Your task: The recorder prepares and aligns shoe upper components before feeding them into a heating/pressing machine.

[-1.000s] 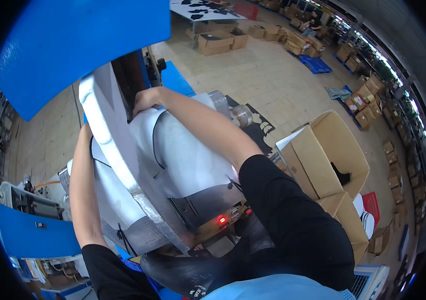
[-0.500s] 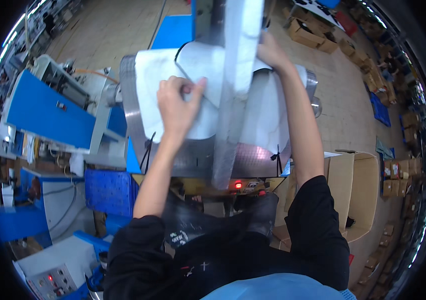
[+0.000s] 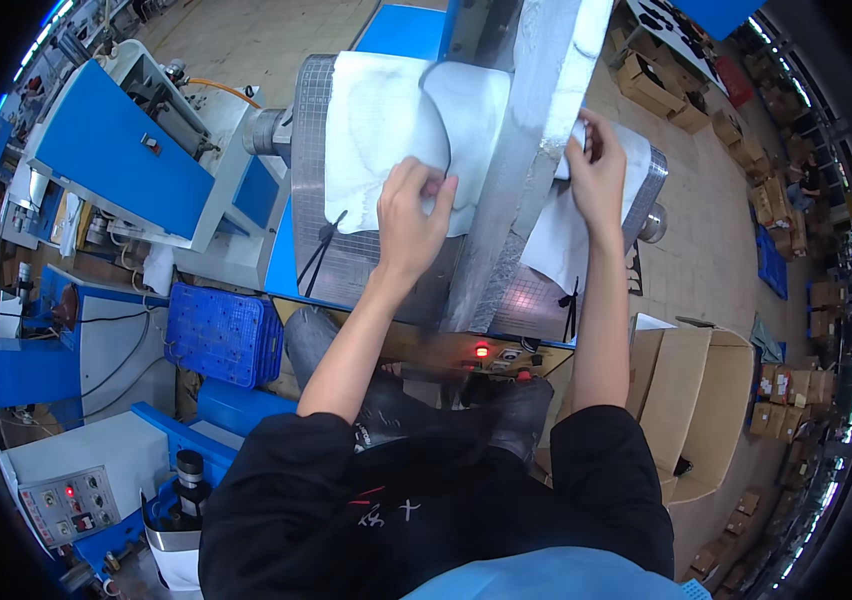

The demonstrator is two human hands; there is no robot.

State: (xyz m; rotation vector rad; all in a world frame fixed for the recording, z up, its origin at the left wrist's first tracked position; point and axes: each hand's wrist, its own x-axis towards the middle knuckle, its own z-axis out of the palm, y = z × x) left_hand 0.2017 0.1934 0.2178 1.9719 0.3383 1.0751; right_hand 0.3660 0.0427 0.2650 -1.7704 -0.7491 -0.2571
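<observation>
Fingers: left hand (image 3: 414,205) curls its fingertips (image 3: 436,187) to pinch the edge of the left sheet (image 3: 386,130); right hand (image 3: 596,175) has fingers closed on the top edge of the right sheet (image 3: 571,235), thumb side toward the bar.
Left sheet: white, lying flat on the metal drum (image 3: 346,260), its lower right corner under the left hand.
Right sheet: white, hanging down the drum's right part, held at the top by the right hand.
Bar (image 3: 526,150): a silver slanted beam that runs over the drum between the two hands and hides the middle strip of the sheets, so whether the two whites join under it cannot be told.
Drum: gridded grey surface, with black cords (image 3: 321,245) lying on its left and another near its lower right edge.
Panel (image 3: 486,352): below the drum, a strip with a lit red lamp.
Left side: blue crate (image 3: 221,335) just beside the drum's lower left corner; blue machine (image 3: 136,165) farther left; control box (image 3: 71,500) with a red light low left.
Right side: open cartons (image 3: 706,400) near the right elbow; more boxes (image 3: 776,200) along the floor beyond.
Change: half a second ago the left hand lay higher on the sheet with its back up and the right hand was up at the bar's top; now both have come lower and the view sits nearer the drum's front.
</observation>
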